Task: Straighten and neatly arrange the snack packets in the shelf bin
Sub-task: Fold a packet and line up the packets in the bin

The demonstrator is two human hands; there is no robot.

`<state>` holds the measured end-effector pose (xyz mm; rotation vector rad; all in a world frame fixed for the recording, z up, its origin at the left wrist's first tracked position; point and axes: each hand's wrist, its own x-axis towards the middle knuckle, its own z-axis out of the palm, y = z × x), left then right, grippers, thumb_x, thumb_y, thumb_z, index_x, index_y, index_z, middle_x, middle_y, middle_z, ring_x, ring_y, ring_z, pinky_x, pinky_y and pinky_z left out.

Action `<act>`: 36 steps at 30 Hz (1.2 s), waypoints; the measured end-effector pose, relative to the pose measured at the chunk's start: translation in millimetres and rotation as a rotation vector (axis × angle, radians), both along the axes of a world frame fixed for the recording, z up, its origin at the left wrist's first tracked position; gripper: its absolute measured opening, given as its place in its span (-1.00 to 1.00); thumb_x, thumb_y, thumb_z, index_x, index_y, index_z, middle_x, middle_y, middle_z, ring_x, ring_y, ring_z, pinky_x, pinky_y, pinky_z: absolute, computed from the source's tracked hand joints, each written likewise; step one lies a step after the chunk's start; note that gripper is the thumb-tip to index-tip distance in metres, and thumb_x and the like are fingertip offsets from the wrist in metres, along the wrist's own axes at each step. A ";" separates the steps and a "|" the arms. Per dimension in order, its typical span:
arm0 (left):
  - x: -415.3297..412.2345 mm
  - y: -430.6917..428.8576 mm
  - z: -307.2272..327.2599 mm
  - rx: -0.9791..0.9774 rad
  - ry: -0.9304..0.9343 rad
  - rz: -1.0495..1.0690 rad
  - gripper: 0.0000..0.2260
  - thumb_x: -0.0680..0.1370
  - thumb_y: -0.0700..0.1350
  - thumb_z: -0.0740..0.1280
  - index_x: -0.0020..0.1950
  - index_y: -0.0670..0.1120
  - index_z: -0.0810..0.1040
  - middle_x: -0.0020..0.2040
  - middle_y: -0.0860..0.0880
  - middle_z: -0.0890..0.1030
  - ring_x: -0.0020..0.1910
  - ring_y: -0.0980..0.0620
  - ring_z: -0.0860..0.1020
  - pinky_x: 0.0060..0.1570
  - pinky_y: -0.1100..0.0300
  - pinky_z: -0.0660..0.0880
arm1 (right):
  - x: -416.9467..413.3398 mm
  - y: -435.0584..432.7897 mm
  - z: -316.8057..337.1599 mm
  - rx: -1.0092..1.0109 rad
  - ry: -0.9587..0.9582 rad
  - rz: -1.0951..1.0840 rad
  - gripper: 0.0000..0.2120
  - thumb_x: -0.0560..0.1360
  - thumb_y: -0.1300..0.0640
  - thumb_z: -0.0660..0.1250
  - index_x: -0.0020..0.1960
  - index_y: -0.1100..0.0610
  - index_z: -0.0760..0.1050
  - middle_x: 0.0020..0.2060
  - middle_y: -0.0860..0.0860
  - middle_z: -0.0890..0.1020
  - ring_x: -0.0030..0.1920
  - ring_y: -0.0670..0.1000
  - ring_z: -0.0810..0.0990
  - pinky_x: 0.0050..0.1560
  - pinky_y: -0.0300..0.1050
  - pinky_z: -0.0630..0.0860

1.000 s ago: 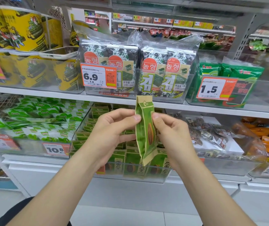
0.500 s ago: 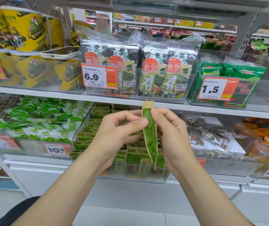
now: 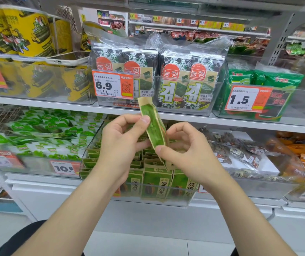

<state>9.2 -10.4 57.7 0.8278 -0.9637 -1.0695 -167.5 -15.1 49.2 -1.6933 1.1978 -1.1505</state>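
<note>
Both forearms rise from the bottom corners of the view and meet in front of the lower shelf, wrists bent slightly inward. The left hand [image 3: 122, 143] sits a little higher; its thumb tip [image 3: 144, 119] presses on the upper part of a green snack packet [image 3: 153, 126], with the other fingers curled in towards the palm behind it. The right hand [image 3: 190, 154] is lower and just beside it; its thumb [image 3: 159, 149] is pinched against the packet's lower part while its index finger arches over the top of the hand. Both sets of fingers are thus closed narrowly on the one packet.

The packet is held in the air, turned nearly edge-on and tilted so that its tan top end leans to the left, up across the shelf edge. Its tan bottom end hangs just above the clear shelf bin [image 3: 148, 201]. Rows of matching green packets [image 3: 157, 183] stand upright in that bin, front faces outward.

On the shelf above, seaweed packs [image 3: 185, 80] stand in another clear bin, with an orange 6.9 price tag [image 3: 113, 85] on its front.
</note>
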 end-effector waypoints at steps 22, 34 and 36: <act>26.3 -1.5 -3.0 0.028 -0.389 -0.448 -0.64 0.64 -0.02 0.35 0.36 -0.11 0.36 0.11 -0.18 0.74 0.07 -0.16 0.72 0.13 -0.17 0.66 | 4.7 3.2 -1.8 -0.163 -0.129 0.084 -0.80 0.60 -0.03 0.40 -0.10 0.06 0.67 -0.19 0.23 0.71 -0.09 0.39 0.65 -0.04 0.44 0.59; 27.4 1.3 -5.9 0.124 -0.371 -0.688 -0.69 0.76 -0.09 0.18 0.49 -0.07 0.48 0.30 -0.31 0.64 0.26 -0.38 0.64 0.23 -0.28 0.61 | -7.3 -8.2 -3.3 0.020 -0.426 0.059 -0.03 0.45 0.09 0.61 0.65 -0.22 0.10 0.36 0.00 0.63 0.32 0.03 0.66 0.26 0.01 0.63; 25.1 -1.0 -8.1 0.109 -0.410 -0.669 -0.69 0.74 -0.01 0.25 0.45 -0.06 0.55 0.25 -0.29 0.66 0.19 -0.37 0.65 0.19 -0.21 0.65 | -8.5 -10.9 -6.0 -0.033 -0.426 0.038 -0.06 0.41 0.19 0.60 0.62 -0.17 0.20 0.33 -0.03 0.64 0.26 0.05 0.68 0.23 0.07 0.65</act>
